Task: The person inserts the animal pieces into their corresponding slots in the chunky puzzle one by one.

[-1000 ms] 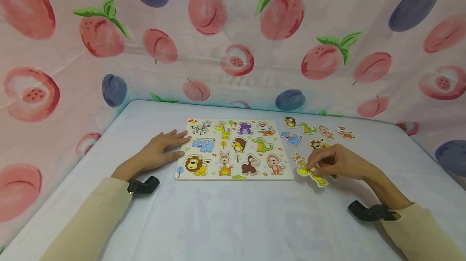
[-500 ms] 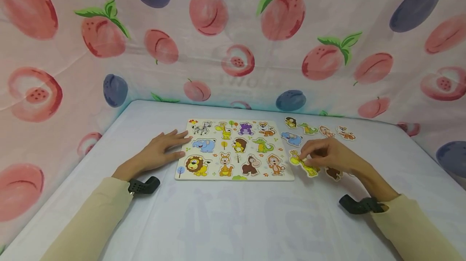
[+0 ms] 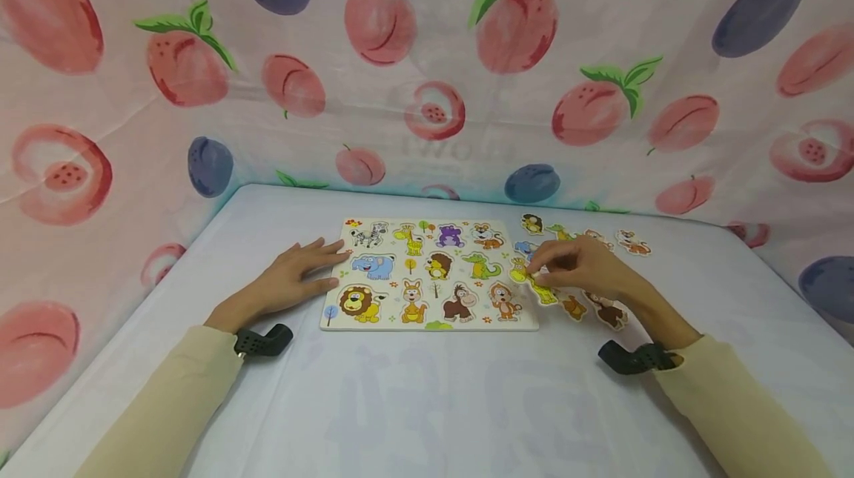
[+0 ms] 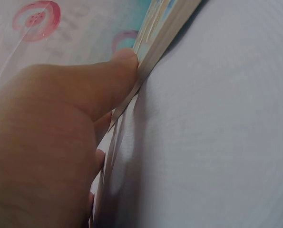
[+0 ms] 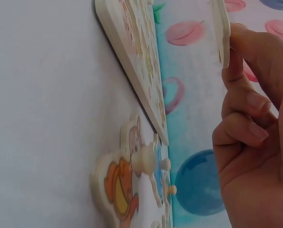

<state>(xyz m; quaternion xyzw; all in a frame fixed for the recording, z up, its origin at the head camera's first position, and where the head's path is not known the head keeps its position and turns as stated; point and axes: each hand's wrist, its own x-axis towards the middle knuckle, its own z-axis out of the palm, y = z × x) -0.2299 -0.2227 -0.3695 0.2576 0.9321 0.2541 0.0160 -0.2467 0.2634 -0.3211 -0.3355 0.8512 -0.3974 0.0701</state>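
A puzzle board point(image 3: 396, 281) printed with several cartoon animals lies flat on the table; its edge point(image 4: 160, 42) shows in the left wrist view. My left hand point(image 3: 287, 278) has its fingers extended against the board's left edge. With thumb and fingers, my right hand point(image 3: 583, 270) pinches a yellow giraffe piece point(image 3: 543, 294) just off the board's right side. That piece seems raised: the right wrist view shows its thin edge point(image 5: 222, 35) in the air. Beneath lies a kangaroo piece point(image 5: 120, 190) with a wooden knob.
Right of the board lie more loose pieces: a hedgehog point(image 3: 531, 224), a blue elephant point(image 3: 523, 248), a tiger point(image 3: 632, 242) and a brown ape point(image 3: 608, 313), among others partly hidden by the right hand. A fruit-print cloth point(image 3: 480, 115) hangs behind the white table point(image 3: 427, 404).
My right hand has carried the giraffe piece leftward and away from me, close to the board's right edge, uncovering the kangaroo and ape pieces. My left hand stays where it was.
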